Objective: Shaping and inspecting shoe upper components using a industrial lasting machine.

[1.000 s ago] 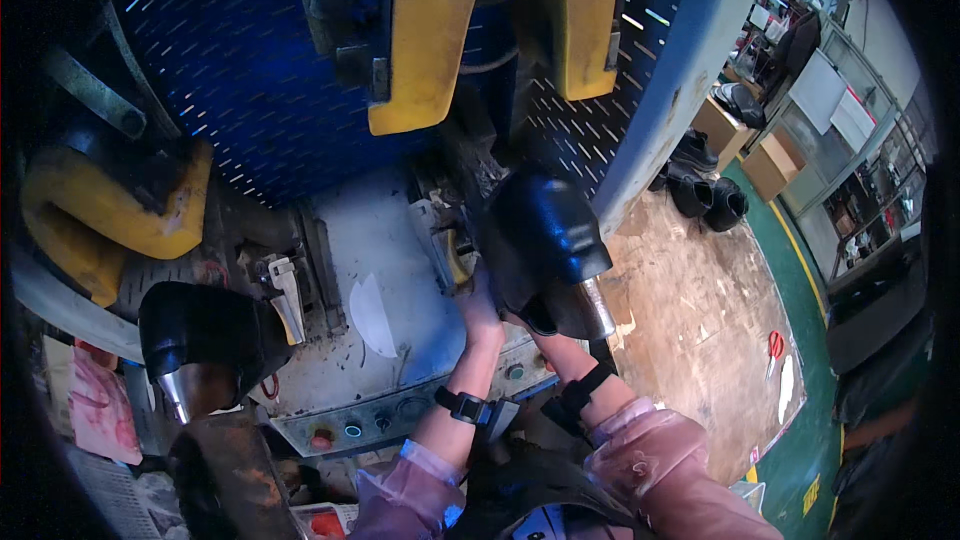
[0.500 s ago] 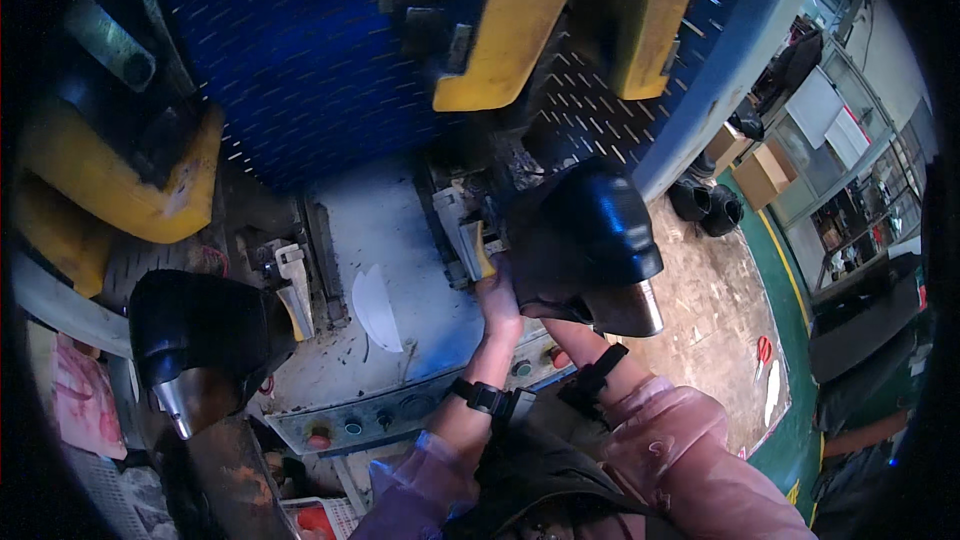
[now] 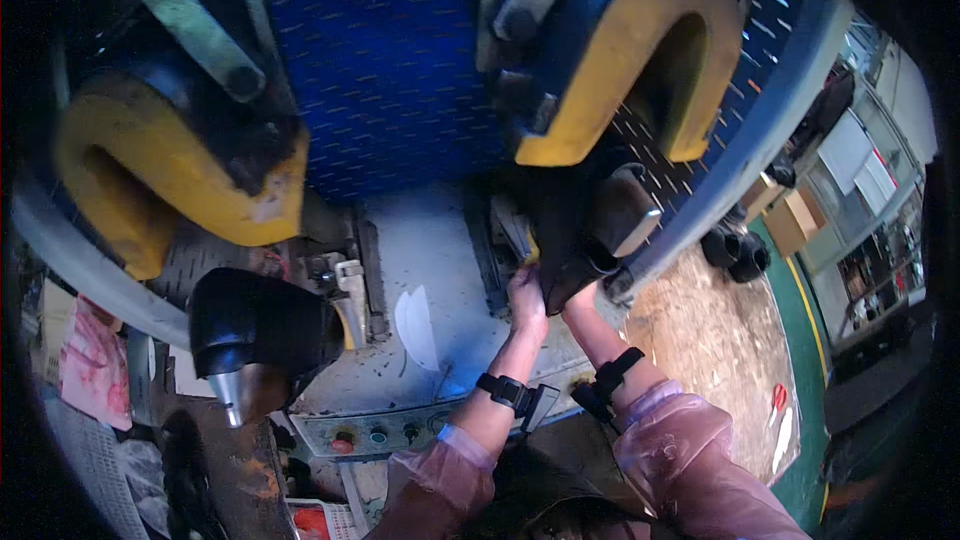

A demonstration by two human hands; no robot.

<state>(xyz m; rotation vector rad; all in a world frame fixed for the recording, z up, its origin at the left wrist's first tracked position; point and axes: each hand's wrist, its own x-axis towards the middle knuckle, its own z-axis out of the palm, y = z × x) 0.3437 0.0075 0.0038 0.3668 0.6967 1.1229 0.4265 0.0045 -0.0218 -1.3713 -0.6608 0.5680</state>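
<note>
A black leather boot upper (image 3: 565, 240) sits around a shiny metal form (image 3: 630, 212) at the right station of the machine, beneath a yellow U-shaped pad (image 3: 640, 50). My left hand (image 3: 528, 296) is closed at the upper's lower left edge, close beside the yellow handle (image 3: 531, 244) of a small clamp. The upper's lower end covers the fingers of my right hand (image 3: 580, 302), which reaches in from the right. At the left station, a second black boot upper (image 3: 262, 325) is stretched over another metal form (image 3: 232, 395), beside a yellow-handled clamp (image 3: 350, 310).
Another yellow U-shaped pad (image 3: 190, 170) hangs over the left station. A white curved sheet (image 3: 417, 328) lies on the machine bed. A control panel (image 3: 395, 430) with knobs runs along the front. Red scissors (image 3: 778, 398) rest on the board at right, and black boots (image 3: 735, 252) stand behind.
The right boot upper and its form have turned inward and back under the yellow pad. My hands have stayed at its lower edge. The view has shifted, so the surroundings appear farther right.
</note>
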